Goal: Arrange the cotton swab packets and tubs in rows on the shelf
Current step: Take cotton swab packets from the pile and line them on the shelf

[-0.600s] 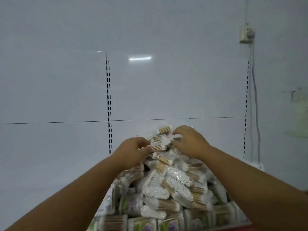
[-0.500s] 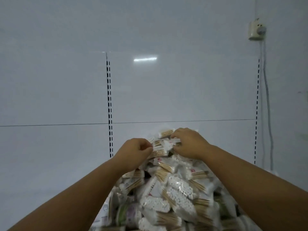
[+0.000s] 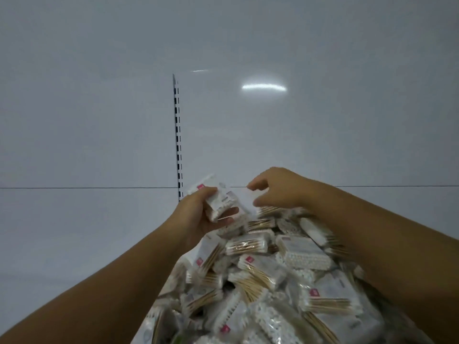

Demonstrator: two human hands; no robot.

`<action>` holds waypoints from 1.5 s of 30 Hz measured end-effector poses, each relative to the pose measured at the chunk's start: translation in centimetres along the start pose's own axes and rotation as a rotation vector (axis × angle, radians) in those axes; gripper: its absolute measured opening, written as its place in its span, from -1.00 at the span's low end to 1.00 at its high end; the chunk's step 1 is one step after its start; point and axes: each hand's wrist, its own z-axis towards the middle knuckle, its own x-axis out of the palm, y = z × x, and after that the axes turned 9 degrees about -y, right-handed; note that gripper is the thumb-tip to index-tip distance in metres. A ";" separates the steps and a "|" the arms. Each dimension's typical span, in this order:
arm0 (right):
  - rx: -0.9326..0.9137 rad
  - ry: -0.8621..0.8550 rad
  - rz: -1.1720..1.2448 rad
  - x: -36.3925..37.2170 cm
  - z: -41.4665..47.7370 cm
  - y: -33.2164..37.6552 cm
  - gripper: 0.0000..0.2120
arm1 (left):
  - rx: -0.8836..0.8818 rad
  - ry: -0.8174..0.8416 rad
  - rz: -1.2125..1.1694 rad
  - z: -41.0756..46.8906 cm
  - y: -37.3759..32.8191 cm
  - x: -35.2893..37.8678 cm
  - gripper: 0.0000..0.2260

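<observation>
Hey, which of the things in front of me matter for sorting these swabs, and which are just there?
For the job: pile of cotton swab packets; held packets gripped in the left hand; right hand beside them.
Just there: slotted upright strip; light reflection on the white back panel.

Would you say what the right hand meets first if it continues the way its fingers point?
The right hand would probably meet the cotton swab packets in the left hand, though depth is unclear.
</observation>
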 end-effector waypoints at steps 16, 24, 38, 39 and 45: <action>-0.265 0.135 0.064 2.2 3.5 2.2 -0.60 | 0.000 -0.189 -0.100 -0.6 -2.5 -8.0 -0.59; -0.425 0.009 -0.489 2.8 4.8 5.2 -0.77 | 0.118 -0.306 -0.101 -5.0 -5.4 -19.5 -0.59; -0.703 0.031 0.621 22.0 4.7 45.2 -0.85 | 0.235 -0.389 -0.217 -17.9 -13.8 -44.1 -0.60; -0.663 0.062 0.696 23.6 5.1 47.3 -0.81 | 0.225 -0.408 -0.207 -18.8 -14.2 -46.1 -0.62; -0.368 0.525 0.979 31.2 7.7 57.0 -0.37 | 0.154 -0.581 -0.161 -22.1 -16.4 -55.9 -0.63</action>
